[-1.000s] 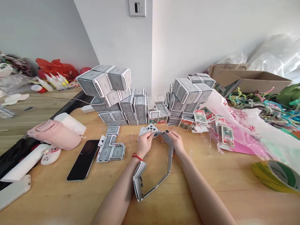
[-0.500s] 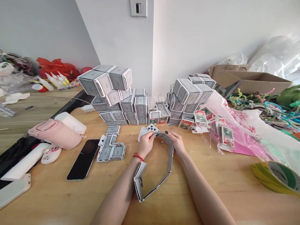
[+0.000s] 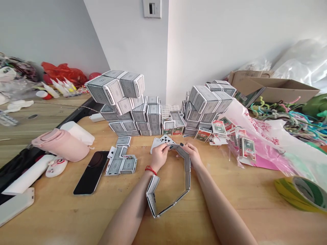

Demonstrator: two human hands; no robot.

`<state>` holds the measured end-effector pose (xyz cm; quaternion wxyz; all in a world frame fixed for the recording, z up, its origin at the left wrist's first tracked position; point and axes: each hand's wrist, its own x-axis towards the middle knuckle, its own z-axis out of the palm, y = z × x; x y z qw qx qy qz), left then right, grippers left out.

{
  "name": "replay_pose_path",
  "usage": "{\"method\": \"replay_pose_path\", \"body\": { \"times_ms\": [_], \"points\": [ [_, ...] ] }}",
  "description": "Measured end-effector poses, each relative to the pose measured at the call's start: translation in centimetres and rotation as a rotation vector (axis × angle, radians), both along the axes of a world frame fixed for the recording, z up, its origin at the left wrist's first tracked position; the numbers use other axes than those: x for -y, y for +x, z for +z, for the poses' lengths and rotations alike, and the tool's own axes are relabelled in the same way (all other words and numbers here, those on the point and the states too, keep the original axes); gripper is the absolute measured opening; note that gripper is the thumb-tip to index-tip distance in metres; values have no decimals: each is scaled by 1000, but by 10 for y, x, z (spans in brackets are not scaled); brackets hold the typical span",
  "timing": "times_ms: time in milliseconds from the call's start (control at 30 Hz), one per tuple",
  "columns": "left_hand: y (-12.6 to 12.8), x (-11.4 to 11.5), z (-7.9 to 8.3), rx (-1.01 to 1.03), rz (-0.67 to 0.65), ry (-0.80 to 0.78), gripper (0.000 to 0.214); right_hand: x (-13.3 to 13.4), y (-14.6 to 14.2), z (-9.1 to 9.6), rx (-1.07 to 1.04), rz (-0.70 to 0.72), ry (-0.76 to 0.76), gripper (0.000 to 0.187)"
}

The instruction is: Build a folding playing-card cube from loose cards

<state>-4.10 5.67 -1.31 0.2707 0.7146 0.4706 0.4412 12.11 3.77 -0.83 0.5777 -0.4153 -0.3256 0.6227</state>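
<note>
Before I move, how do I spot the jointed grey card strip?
On the tan wooden table, find the bare left hand and right hand. From them runs the jointed grey card strip. Unlike the blocky grey card stacks behind, it bends into a thin open loop.

Phone (image 3: 91, 173): lying screen-up on the bench (image 3: 230, 177), dark.
Mouse (image 3: 56, 166): white, just beside the pink bottle (image 3: 63, 144).
Tape roll (image 3: 288, 195): yellow and green, over on the right.
Cardboard box (image 3: 281, 89): standing open behind a tangle of coloured stems (image 3: 296, 123).
Red bag (image 3: 63, 73): crumpled, back there behind the nozzle-tipped bottles (image 3: 52, 90).
Wall plate (image 3: 157, 9): pale, dark-slotted.
</note>
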Motion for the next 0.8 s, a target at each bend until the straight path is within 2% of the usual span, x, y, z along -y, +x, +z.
{"method": "replay_pose_path", "body": {
  "times_ms": [233, 333, 533, 633, 800],
  "points": [
    [-1, -1, 0, 48, -57, -55, 19, 1, -1, 1, -43, -30, -40, 40],
    [1, -1, 0, 43, -94, -96, 19, 2, -5, 3, -52, -70, -19, 35],
    [4, 1, 5, 83, -226, -132, 21, 6, -12, 8, 48, -84, 21, 31],
    [2, 2, 9, 120, -257, -164, 21, 4, -10, 4, 54, -169, 26, 27],
    [-5, -1, 9, 340, -162, -269, 26, -2, 3, -8, -22, -430, 13, 26]
  ]
}}
